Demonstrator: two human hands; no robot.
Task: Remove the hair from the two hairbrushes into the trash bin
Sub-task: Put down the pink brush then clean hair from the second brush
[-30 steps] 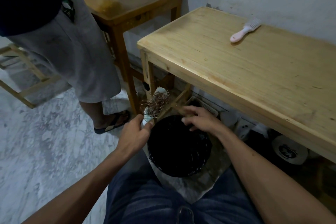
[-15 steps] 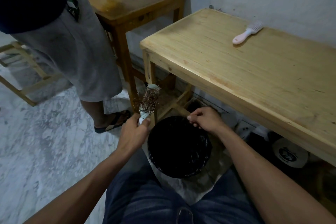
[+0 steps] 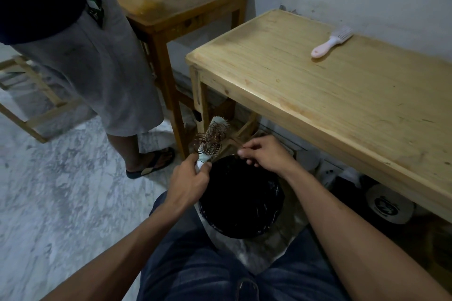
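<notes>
My left hand (image 3: 188, 183) grips the handle of a pale round hairbrush (image 3: 214, 135), held upright over the far-left rim of the trash bin (image 3: 276, 212). Reddish-brown hair (image 3: 210, 138) is tangled in its bristles. My right hand (image 3: 265, 154) hovers over the bin's far rim, fingers curled, pinching thin strands that stretch from the brush. The bin is lined with a black bag and sits between my knees. A second brush, pink-handled with white bristles (image 3: 330, 43), lies on the light wooden table (image 3: 342, 105) at its far side.
Another person (image 3: 93, 63) in grey shorts and a sandal stands at left beside a darker wooden table (image 3: 176, 5). Boxes and round objects sit under the light table at right. Marble floor stretches to the left.
My right hand has moved left from the bin's rim to the brush and now pinches strands of hair. The brush in my left hand has tilted slightly.
</notes>
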